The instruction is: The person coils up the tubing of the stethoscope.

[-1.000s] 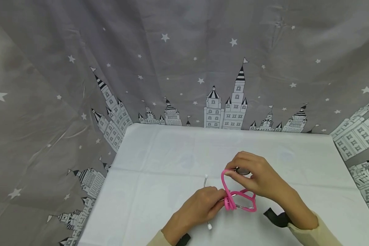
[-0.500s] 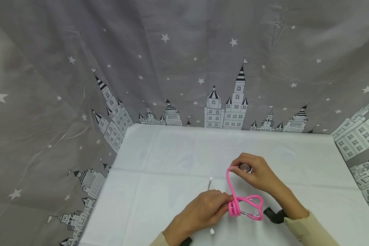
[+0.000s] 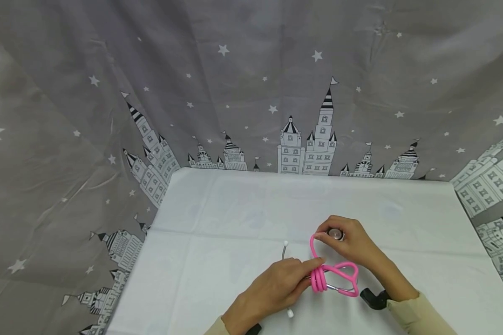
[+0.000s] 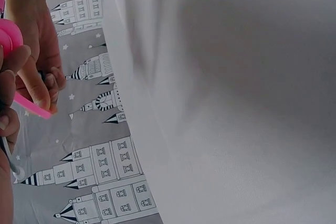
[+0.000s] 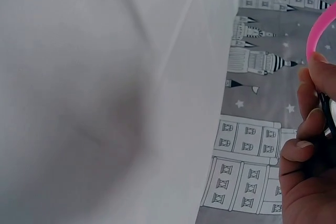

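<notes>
A stethoscope with pink tubing (image 3: 318, 280) is held between both hands above the table. Its tube is wound in several turns around the metal ear tubes, with a pink loop to the right of the coil. My left hand (image 3: 276, 284) pinches the coil and the ear tubes; white ear tips (image 3: 286, 243) stick out above and below it. My right hand (image 3: 352, 238) grips the tube's end beside the round metal chest piece (image 3: 335, 233). In the right wrist view the pink tube (image 5: 318, 32) rises from the right hand (image 5: 310, 150). The left wrist view shows the left hand (image 4: 9, 85) at its edge.
A white cloth (image 3: 218, 242) covers the table. Behind and to the left hangs a grey curtain (image 3: 243, 79) printed with castles and stars. A black strap (image 3: 374, 299) is at the right wrist.
The left hand and coil have shifted slightly right. The tube has gone further round the coil, and the free length between the hands is shorter. The right hand has dipped slightly toward the coil.
</notes>
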A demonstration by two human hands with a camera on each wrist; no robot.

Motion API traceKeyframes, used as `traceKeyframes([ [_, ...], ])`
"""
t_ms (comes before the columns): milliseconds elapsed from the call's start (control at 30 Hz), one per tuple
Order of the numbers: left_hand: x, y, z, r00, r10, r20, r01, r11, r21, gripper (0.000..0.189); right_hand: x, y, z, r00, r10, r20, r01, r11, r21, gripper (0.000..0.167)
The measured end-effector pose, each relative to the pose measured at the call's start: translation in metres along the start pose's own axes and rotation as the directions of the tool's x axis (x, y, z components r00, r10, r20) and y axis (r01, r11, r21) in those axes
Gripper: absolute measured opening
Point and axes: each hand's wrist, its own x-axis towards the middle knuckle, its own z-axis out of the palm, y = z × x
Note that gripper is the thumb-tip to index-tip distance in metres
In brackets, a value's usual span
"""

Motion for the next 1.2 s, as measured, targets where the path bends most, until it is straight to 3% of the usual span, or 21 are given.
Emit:
traceKeyframes([
  [333, 0.0, -0.003, -0.003, 0.999, 0.024, -0.045, -0.025, 0.999, -0.022, 0.046, -0.01, 0.012, -0.004, 0.995, 0.099, 0.017, -0.099, 0.995, 0.008, 0.018],
  [667, -0.001, -0.012, -0.008, 0.996, -0.008, -0.089, 0.0, 0.996, -0.09, 0.043, -0.035, 0.021, -0.007, 0.962, 0.271, 0.023, -0.272, 0.954, 0.124, 0.014],
  [967, -0.002, -0.017, -0.01, 0.99, -0.016, -0.137, -0.001, 0.993, -0.12, 0.043, -0.048, 0.025, -0.002, 0.97, 0.242, 0.017, -0.242, 0.957, 0.159, 0.019],
  [1200, -0.007, -0.017, -0.011, 0.992, -0.033, -0.122, 0.014, 0.988, -0.152, 0.045, -0.052, 0.027, -0.006, 0.961, 0.275, 0.032, -0.275, 0.938, 0.21, 0.015],
])
